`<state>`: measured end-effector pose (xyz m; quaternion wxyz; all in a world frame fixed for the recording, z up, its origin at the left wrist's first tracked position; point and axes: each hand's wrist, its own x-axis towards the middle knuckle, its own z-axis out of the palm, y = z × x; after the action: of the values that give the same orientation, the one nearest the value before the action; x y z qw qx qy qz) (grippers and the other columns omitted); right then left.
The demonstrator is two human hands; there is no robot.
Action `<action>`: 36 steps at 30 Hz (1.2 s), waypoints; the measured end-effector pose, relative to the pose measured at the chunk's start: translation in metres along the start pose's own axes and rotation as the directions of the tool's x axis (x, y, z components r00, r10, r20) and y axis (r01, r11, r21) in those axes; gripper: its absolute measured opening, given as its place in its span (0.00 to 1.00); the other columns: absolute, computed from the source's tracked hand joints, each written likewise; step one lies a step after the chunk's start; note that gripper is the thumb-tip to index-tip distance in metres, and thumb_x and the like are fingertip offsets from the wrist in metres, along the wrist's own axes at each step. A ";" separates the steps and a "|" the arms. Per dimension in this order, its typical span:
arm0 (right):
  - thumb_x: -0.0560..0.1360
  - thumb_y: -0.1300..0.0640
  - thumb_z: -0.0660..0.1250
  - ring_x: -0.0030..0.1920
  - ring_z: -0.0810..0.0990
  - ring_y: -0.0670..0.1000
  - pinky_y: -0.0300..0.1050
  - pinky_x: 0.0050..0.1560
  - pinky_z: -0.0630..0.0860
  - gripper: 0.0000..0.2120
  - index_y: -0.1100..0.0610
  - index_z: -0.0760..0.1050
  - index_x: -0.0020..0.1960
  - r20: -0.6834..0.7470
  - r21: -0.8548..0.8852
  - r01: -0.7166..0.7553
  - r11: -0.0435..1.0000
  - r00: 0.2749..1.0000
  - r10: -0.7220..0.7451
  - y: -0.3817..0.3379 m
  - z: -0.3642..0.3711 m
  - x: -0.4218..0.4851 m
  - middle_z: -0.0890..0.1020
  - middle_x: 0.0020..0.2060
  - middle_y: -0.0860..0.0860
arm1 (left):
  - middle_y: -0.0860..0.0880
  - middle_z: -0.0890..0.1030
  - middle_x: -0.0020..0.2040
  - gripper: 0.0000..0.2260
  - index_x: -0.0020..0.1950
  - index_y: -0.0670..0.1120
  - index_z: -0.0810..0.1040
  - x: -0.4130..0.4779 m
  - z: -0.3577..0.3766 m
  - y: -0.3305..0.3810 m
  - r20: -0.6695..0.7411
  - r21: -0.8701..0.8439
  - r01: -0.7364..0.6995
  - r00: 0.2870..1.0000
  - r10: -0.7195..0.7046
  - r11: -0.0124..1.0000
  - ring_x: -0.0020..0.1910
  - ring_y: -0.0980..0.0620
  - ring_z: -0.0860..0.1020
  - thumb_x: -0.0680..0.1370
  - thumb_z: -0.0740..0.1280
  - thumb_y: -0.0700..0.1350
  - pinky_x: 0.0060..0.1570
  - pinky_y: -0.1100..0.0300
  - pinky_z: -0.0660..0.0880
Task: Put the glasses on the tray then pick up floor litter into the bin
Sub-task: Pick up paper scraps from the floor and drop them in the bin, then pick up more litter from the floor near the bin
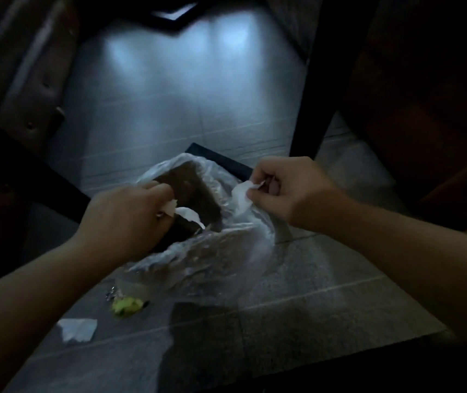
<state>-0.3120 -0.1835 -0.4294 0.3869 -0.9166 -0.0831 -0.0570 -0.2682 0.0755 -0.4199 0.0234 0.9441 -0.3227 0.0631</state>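
Low in the frame, a torn white paper scrap (77, 329) lies on the grey tiled floor (311, 293). Left hand (130, 214) and right hand (289, 191) each pinch white paper over the middle's clear-bagged dark bin (198, 199); floppy plastic could catch it.

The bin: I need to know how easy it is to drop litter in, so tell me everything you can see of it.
The bin is a dark, square-edged box standing on the tiled floor, lined with a clear, crinkled plastic bag that spills loosely over its rim. Its mouth is open and looks dark inside. The left hand reaches over the near-left edge with a white scrap; the right hand holds another scrap above the right side. Its contents cannot be made out.
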 end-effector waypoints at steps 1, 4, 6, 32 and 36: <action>0.71 0.55 0.73 0.31 0.73 0.33 0.26 0.31 0.65 0.09 0.46 0.73 0.38 0.026 -0.023 0.025 0.999 0.999 -0.024 -0.010 0.010 0.008 0.70 0.25 0.37 | 0.50 0.80 0.37 0.04 0.40 0.50 0.76 -0.005 0.003 -0.011 0.005 0.005 0.038 0.999 -0.038 0.999 0.28 0.46 0.77 0.71 0.67 0.50 0.25 0.63 0.61; 0.73 0.51 0.70 0.34 0.74 0.35 0.29 0.35 0.67 0.06 0.44 0.74 0.40 0.102 -0.088 0.078 0.993 0.992 -0.069 -0.031 0.033 0.028 0.75 0.31 0.38 | 0.50 0.80 0.40 0.05 0.42 0.50 0.76 -0.009 0.013 -0.025 0.038 0.008 0.103 0.994 -0.104 0.995 0.34 0.45 0.79 0.72 0.63 0.51 0.28 0.58 0.68; 0.73 0.51 0.69 0.38 0.77 0.41 0.41 0.39 0.75 0.03 0.45 0.75 0.42 0.157 -0.114 0.111 0.987 0.983 -0.093 -0.041 0.047 0.040 0.80 0.37 0.42 | 0.51 0.79 0.43 0.08 0.47 0.51 0.76 -0.010 0.019 -0.030 0.071 0.028 0.150 0.986 -0.152 0.988 0.38 0.46 0.79 0.73 0.62 0.52 0.30 0.57 0.70; 0.72 0.47 0.67 0.52 0.74 0.53 0.49 0.41 0.76 0.21 0.51 0.66 0.61 0.563 -0.087 0.531 0.843 0.724 -0.399 -0.165 0.258 0.020 0.71 0.55 0.52 | 0.48 0.74 0.61 0.24 0.66 0.50 0.68 -0.266 0.145 -0.154 0.241 -0.129 0.684 0.724 -0.646 0.718 0.55 0.49 0.73 0.72 0.68 0.55 0.46 0.55 0.73; 0.71 0.49 0.67 0.57 0.71 0.56 0.46 0.43 0.71 0.22 0.52 0.65 0.62 0.646 -0.120 0.497 0.859 0.696 -0.313 -0.138 0.318 0.007 0.69 0.59 0.53 | 0.46 0.70 0.66 0.26 0.69 0.49 0.66 -0.279 0.190 -0.166 0.338 -0.119 0.711 0.685 -0.646 0.693 0.60 0.46 0.71 0.73 0.68 0.55 0.49 0.52 0.73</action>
<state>-0.3193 0.1405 -0.5528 0.1807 -0.8892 -0.3952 0.1434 -0.3660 0.3598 -0.6464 0.1154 0.9851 0.0476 -0.1187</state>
